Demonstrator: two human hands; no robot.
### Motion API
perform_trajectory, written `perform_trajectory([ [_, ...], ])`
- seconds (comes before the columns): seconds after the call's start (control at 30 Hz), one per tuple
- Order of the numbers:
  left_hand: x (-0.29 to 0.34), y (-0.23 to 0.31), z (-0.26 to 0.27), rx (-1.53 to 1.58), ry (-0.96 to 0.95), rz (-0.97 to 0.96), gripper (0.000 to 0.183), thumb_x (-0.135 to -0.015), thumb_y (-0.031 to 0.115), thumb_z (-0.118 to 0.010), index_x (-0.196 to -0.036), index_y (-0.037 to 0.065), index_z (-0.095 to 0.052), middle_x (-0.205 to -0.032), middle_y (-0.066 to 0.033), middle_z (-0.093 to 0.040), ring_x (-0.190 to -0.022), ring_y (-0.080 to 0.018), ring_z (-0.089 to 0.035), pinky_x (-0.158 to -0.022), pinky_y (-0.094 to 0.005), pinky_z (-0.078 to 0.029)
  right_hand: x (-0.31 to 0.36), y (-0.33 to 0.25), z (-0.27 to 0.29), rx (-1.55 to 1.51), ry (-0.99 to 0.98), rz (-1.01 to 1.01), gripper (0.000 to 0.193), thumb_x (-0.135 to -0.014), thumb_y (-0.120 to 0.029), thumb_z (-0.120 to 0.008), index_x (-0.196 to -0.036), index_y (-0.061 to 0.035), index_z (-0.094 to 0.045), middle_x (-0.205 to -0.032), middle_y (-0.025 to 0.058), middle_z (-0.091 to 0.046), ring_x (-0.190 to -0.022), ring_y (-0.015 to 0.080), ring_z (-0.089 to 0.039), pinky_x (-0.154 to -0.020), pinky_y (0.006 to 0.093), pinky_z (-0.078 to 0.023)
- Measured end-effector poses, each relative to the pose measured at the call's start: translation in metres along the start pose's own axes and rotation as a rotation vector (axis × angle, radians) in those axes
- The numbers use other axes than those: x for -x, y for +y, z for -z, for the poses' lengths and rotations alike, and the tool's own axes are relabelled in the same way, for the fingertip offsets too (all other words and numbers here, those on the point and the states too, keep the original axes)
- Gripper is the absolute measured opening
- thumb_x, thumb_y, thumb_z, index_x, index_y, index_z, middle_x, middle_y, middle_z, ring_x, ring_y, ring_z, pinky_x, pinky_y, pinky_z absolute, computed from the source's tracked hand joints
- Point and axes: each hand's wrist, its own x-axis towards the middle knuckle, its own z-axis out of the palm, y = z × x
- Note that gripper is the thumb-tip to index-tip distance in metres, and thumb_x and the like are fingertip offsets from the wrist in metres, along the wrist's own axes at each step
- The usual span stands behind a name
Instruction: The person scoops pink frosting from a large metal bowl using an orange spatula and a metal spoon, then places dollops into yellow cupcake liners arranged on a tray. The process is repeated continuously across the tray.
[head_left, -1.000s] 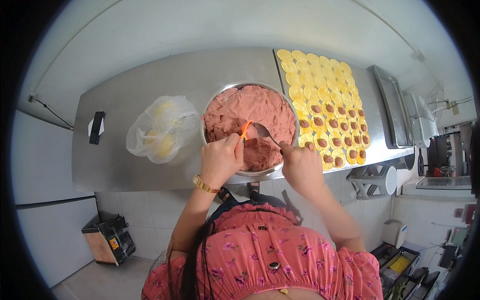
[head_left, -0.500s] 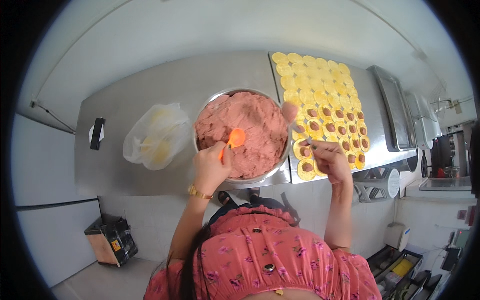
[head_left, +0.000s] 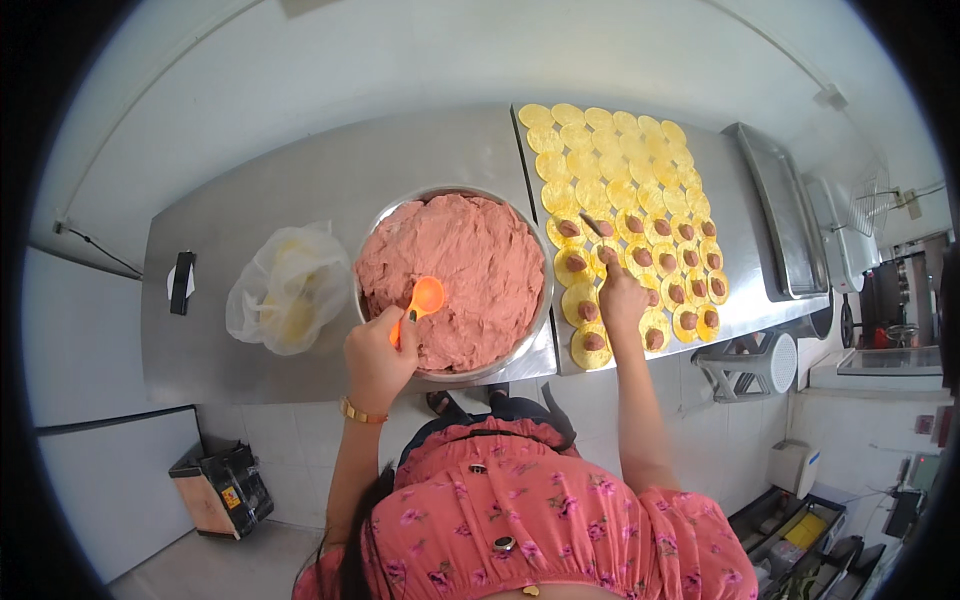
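My left hand (head_left: 382,350) is closed around the handle of an orange measuring spoon (head_left: 428,294), whose bowl looks empty. It hangs over the near part of a wide metal bowl (head_left: 549,310) heaped with pink ground meat (head_left: 460,265). My right hand (head_left: 624,298) grips a small dark-bladed knife (head_left: 592,224). Its blade reaches over the thin round yellow wrappers (head_left: 590,193), its tip by a dab of meat. Meat dabs (head_left: 575,263) sit on wrappers in the near rows; the far rows are bare. My right hand hides part of the nearest wrappers.
Left of the bowl lies a clear plastic bag (head_left: 290,285) with yellow contents on the steel table (head_left: 420,140). A dark narrow object (head_left: 182,283) rests at the far left. An upright metal tray (head_left: 785,220) stands right of the wrappers, and a grey stool (head_left: 750,365) below the table edge.
My right hand has moved left and away from me over the wrappers; the blurred meat lump by the bowl's rim is gone from there. My left hand still holds the orange spoon over the meat.
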Motion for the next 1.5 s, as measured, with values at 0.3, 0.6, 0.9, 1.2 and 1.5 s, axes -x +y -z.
perform_trajectory([
  [0.3,0.007,-0.039,0.033,0.138,-0.109,0.033,0.015,-0.082,0.013,-0.061,-0.072,0.003,-0.058,-0.060,-0.0184,-0.055,-0.057,-0.0381,-0.056,-0.048,-0.0419,-0.040,-0.006,-0.071,0.084,-1.497,-0.337,-0.160,0.024,-0.089,-0.003,-0.052,-0.110,0.0006,-0.063,-0.072,0.0011,-0.055,-0.061,0.0087,-0.048,-0.056,0.0213,-0.041],
  [0.6,0.041,-0.124,0.120,0.295,-0.069,0.033,0.010,-0.081,0.010,-0.060,-0.077,0.001,-0.061,-0.062,-0.0193,-0.057,-0.057,-0.0377,-0.057,-0.049,-0.0388,-0.042,0.057,-0.235,0.150,-0.086,-0.191,0.795,0.030,-0.070,-0.002,-0.054,-0.099,-0.0048,-0.063,-0.082,0.0101,-0.061,-0.069,0.0280,-0.063,-0.058,0.0380,-0.050],
  [0.9,0.097,-0.177,0.169,0.091,-0.148,0.208,0.020,-0.079,0.017,-0.060,-0.070,0.000,-0.063,-0.062,-0.0215,-0.057,-0.058,-0.0383,-0.058,-0.053,-0.0435,-0.044,0.079,-0.322,0.145,-0.035,-0.054,0.592,0.013,-0.074,-0.008,-0.053,-0.083,-0.0051,-0.061,-0.076,0.0125,-0.062,-0.065,0.0318,-0.063,-0.055,0.0409,-0.049],
  [1.2,0.121,-0.203,0.175,0.120,-0.172,0.257,0.026,-0.081,0.020,-0.057,-0.067,-0.002,-0.061,-0.065,-0.0235,-0.057,-0.062,-0.0419,-0.058,-0.057,-0.0480,-0.044,0.136,-0.390,0.132,0.096,-0.145,0.835,0.012,-0.078,-0.010,-0.052,-0.080,-0.0009,-0.061,-0.076,0.0145,-0.065,-0.062,0.0260,-0.067,-0.049,0.0353,-0.052],
  [1.5,0.134,-0.256,0.173,0.186,-0.205,0.274,0.024,-0.081,0.018,-0.056,-0.074,-0.004,-0.063,-0.066,-0.0212,-0.061,-0.060,-0.0320,-0.061,-0.057,-0.0390,-0.044,0.223,-0.404,0.119,-0.052,-0.189,0.658,0.014,-0.074,-0.008,-0.056,-0.087,-0.0033,-0.056,-0.072,0.0113,-0.060,-0.055,0.0291,-0.062,-0.045,0.0380,-0.048],
])
